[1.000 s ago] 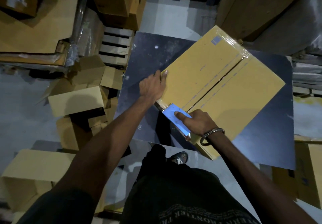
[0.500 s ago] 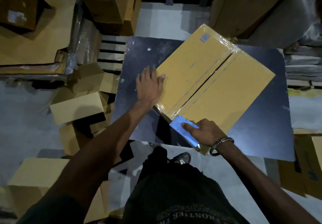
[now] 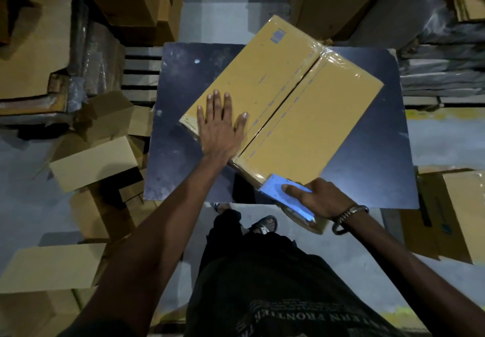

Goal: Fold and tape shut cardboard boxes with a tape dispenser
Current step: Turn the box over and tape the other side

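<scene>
The left hand (image 3: 220, 129) lies flat (fingers straight) on the cardboard box (image 3: 283, 106); the right hand (image 3: 322, 197) grasps the blue tape dispenser (image 3: 286, 195) at its near corner.

The right hand (image 3: 319, 199) covers most of the blue tape dispenser (image 3: 284, 196), hiding its roll and blade. The cardboard box (image 3: 301, 116) has its near corner behind that dispenser. The label (image 3: 277, 35) print is too small to read.

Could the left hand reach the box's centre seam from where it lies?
Probably yes: the left hand lies flat on the box, with the seam just beside its thumb and nothing between them.
</scene>
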### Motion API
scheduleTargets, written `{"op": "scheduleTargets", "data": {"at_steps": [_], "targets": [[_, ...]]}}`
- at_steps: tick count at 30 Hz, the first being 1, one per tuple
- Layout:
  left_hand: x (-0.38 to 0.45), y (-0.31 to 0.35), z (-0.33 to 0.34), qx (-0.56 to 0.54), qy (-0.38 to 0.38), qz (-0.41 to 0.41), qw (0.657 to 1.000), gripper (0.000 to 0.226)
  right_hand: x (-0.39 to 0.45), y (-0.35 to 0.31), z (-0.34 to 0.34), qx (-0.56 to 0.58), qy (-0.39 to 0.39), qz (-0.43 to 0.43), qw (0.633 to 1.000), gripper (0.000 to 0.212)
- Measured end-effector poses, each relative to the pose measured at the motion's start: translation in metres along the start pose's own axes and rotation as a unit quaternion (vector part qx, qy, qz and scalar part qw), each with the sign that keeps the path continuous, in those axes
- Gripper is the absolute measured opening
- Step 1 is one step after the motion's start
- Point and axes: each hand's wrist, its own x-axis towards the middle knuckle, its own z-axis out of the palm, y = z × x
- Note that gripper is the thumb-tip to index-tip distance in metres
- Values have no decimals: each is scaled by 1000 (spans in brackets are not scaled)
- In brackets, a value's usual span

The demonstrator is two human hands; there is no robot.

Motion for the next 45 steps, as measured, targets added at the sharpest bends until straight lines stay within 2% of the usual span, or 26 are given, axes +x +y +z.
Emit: {"op": "scheduleTargets", "data": {"at_steps": [7, 11, 13, 17, 22, 28, 30, 33, 41, 45], "targets": [[-9, 11, -15, -21, -17, -13, 1000, 80, -13, 13, 13, 0, 49, -16, 999, 69], [-56, 63, -13, -10, -52, 116, 992, 79, -8, 20, 13, 22, 54, -4, 998, 70], [-74, 76, -1, -14, -43, 151, 988, 77, -7, 19, 11, 33, 45, -4, 998, 70], [-72, 68, 9, -24, -23, 143, 989, 69, -11, 29, 15, 47, 48, -25, 997, 72], [-71, 72, 11, -22, -29, 146, 989, 70, -35, 80, 24, 55, 60, -18, 997, 72], [-78, 84, 5, -20, -42, 117, 992, 69, -32, 86, 25, 33, 79, -28, 996, 73], [-86, 104, 3, -33, -31, 134, 990, 70, -31, 90, 26, 32, 79, -26, 996, 74], [-98, 123, 9, -20, -37, 200, 979, 72, -31, 92, 28, 36, 72, -24, 996, 74], [-95, 120, 19, 4, -37, 193, 981, 71, -45, 123, -8, 66, 8, -18, 998, 72], [-95, 120, 18, -3, -44, 186, 982, 70, -46, 148, 3, 66, -1, 12, 998, 72]]}}
